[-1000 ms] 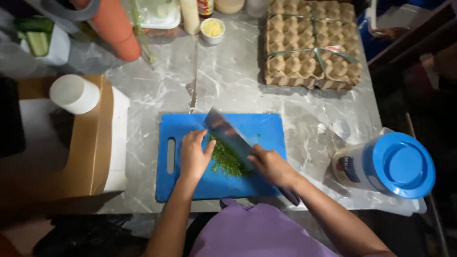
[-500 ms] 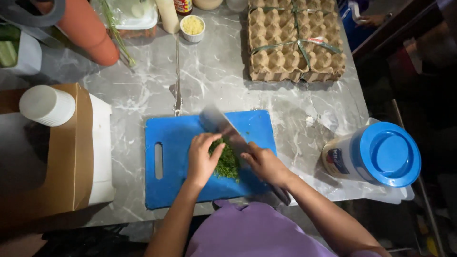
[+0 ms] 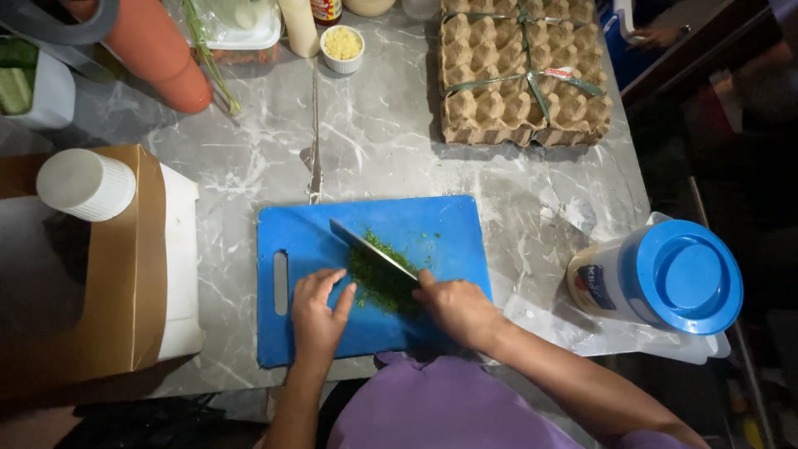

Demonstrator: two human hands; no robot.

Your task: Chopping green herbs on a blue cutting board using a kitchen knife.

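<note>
On blue board (image 3: 291,241), knife (image 3: 371,249) now flatter across herbs (image 3: 382,283).

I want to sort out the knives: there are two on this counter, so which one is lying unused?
The slim knife lying on the marble above the blue cutting board; the broad one is in the right hand.

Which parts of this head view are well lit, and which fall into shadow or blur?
Head view: light falls brightest on the marble counter and blue cutting board; the right hand with its knife and the left hand show sharply; the right edge and bottom left corner sink into dark shadow; straight edges bow slightly towards the frame's borders.
</note>
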